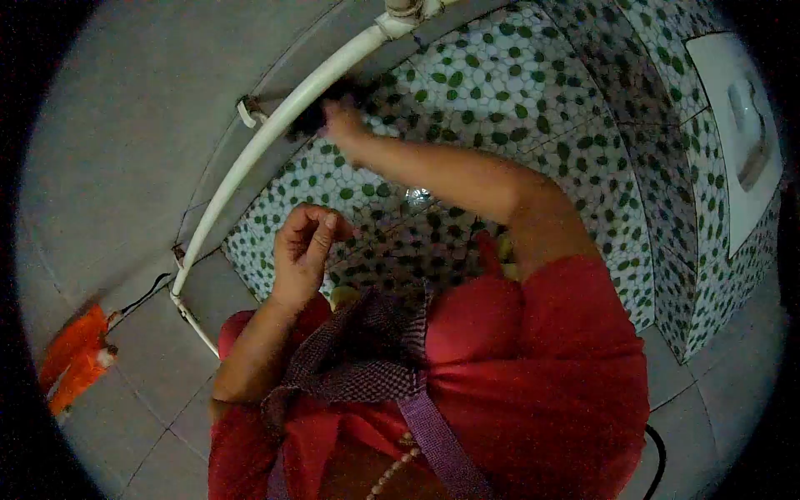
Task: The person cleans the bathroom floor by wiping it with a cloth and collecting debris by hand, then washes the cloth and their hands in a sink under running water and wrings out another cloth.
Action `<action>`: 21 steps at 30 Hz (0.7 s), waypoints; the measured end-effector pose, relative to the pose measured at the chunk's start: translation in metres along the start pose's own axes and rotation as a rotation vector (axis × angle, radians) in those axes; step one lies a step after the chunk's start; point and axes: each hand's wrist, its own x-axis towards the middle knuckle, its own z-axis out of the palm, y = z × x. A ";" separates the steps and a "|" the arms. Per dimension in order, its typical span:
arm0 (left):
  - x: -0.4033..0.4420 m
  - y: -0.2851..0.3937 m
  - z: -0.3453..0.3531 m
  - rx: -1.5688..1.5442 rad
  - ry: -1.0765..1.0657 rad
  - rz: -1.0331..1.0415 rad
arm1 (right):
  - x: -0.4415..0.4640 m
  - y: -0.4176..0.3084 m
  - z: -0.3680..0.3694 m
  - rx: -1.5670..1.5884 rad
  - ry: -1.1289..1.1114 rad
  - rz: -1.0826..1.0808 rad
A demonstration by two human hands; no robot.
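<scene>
My right hand (pixel 343 129), smeared by motion, reaches out to the far left edge of the pebble-patterned floor (pixel 500 75). It is closed at a dark, blurred thing (pixel 310 118) low beside the white pipe; its kind cannot be made out. Closer to me, my left hand (pixel 307 250) hangs above the floor near my knee. Its fingers are curled in, with the thumb against them, and nothing shows in them. A shiny round drain cover (pixel 417 197) lies in the floor below my right forearm.
A long white pipe (pixel 250 158) curves along the left of the patterned floor. At lower left an orange thing (pixel 75 354) with a dark strap lies on grey tiles (pixel 142 100). A white fixture (pixel 742 137) is set in the patterned wall at right. A black hose (pixel 658 458) shows at lower right.
</scene>
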 end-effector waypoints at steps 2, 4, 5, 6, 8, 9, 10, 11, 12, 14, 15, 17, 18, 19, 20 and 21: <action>0.004 0.003 0.001 0.103 -0.002 -0.009 | -0.010 -0.026 0.021 0.604 -0.180 0.313; 0.007 0.005 0.001 0.094 0.027 0.034 | 0.004 -0.043 -0.003 1.013 -0.407 0.627; 0.006 0.012 0.000 0.113 0.012 0.012 | -0.016 -0.095 -0.058 0.938 -0.374 0.586; 0.006 0.013 -0.003 0.078 0.013 0.034 | -0.016 -0.100 -0.090 0.776 -0.413 0.423; 0.000 0.011 -0.003 0.002 0.013 0.058 | 0.018 -0.069 -0.138 0.373 -0.391 0.045; -0.003 0.015 -0.006 0.036 0.008 0.023 | 0.041 -0.052 -0.163 0.196 -0.320 -0.082; -0.008 0.015 -0.008 0.014 0.002 0.020 | 0.066 -0.034 -0.188 0.034 -0.228 -0.157; -0.012 0.014 -0.009 -0.005 -0.004 0.020 | 0.093 -0.017 -0.212 -0.129 -0.131 -0.213; -0.015 0.014 -0.010 -0.027 -0.014 0.022 | 0.117 -0.001 -0.233 -0.304 -0.034 -0.235; -0.016 0.010 -0.012 0.017 -0.022 0.035 | 0.146 0.023 -0.258 -0.587 0.108 -0.166; -0.018 0.007 -0.014 0.040 -0.024 0.042 | 0.151 0.030 -0.257 -0.662 0.151 -0.113; -0.017 0.002 -0.014 0.094 -0.011 0.069 | 0.147 0.034 -0.229 -0.720 0.180 -0.050; -0.014 0.004 -0.013 0.076 0.000 0.065 | 0.140 0.029 -0.206 -0.717 0.160 -0.054; -0.011 0.006 -0.012 0.056 0.008 0.057 | 0.131 0.024 -0.181 -0.692 0.121 -0.074; -0.009 0.007 -0.010 0.038 0.013 0.045 | 0.116 0.015 -0.154 -0.636 0.071 -0.101; -0.007 0.006 -0.007 0.024 0.015 0.052 | 0.096 0.003 -0.132 -0.476 0.075 -0.130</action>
